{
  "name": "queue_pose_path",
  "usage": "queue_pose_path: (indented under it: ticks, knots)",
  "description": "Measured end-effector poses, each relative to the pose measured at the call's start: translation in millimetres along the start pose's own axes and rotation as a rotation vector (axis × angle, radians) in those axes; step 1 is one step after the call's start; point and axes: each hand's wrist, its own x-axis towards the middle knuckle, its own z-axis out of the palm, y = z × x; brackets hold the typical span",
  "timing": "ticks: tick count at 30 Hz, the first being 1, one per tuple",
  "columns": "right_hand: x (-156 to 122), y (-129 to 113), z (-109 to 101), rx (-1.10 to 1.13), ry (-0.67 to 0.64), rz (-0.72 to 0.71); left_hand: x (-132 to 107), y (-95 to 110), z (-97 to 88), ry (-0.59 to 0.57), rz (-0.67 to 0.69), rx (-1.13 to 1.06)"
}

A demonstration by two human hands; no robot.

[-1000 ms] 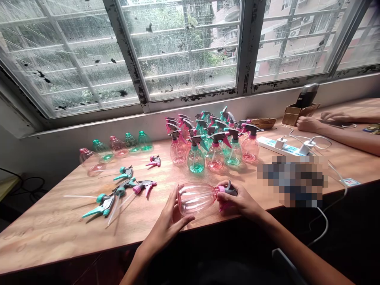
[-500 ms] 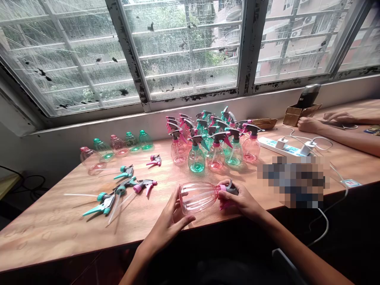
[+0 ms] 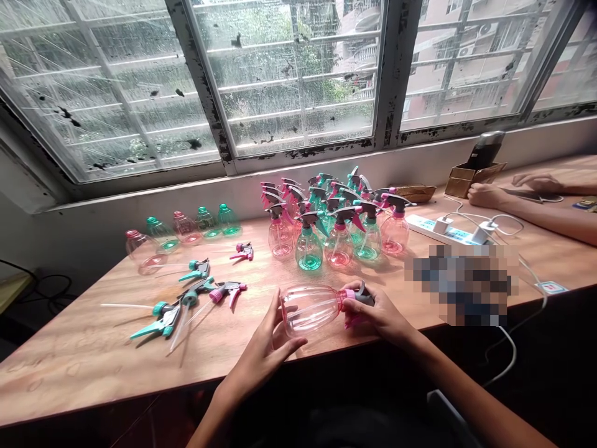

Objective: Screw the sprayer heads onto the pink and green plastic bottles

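A clear pink spray bottle [image 3: 311, 309] lies on its side in the air near the table's front edge, base to the left. My left hand [image 3: 270, 339] is curved round its base, thumb below and fingers behind. At the neck, my right hand [image 3: 380, 316] grips the grey-and-pink spray head [image 3: 362, 297], whose collar meets the bottle's mouth. To the left lie loose spray heads, among them a teal one [image 3: 161, 318] with a white tube and a pink one [image 3: 227, 292]. Farther back, a smaller pink spray head [image 3: 242, 251] rests alone.
Several spray bottles with heads [image 3: 308, 249] stand grouped behind my hands. Headless bottles [image 3: 186, 229] line the back left. On the right are a power strip [image 3: 438, 230] with cables, a cardboard box [image 3: 459, 182], a blurred-out patch and another person's forearms [image 3: 550, 214].
Almost nothing differs. Both hands keep their hold on the pink bottle and its spray head, with hardly any visible shift.
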Motion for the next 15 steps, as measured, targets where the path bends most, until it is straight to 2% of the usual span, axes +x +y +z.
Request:
queue_pose_path:
  ticks: [9,15]
  knots:
    - [0.3,0.6,-1.5,-0.02,0.003,-0.001,2.3,-7.4,-3.1,0.021,0.054,0.116]
    - [-0.4,0.3,-2.1,-0.015,0.003,-0.016,0.4,-7.4,-1.8,-0.014,0.046,0.073]
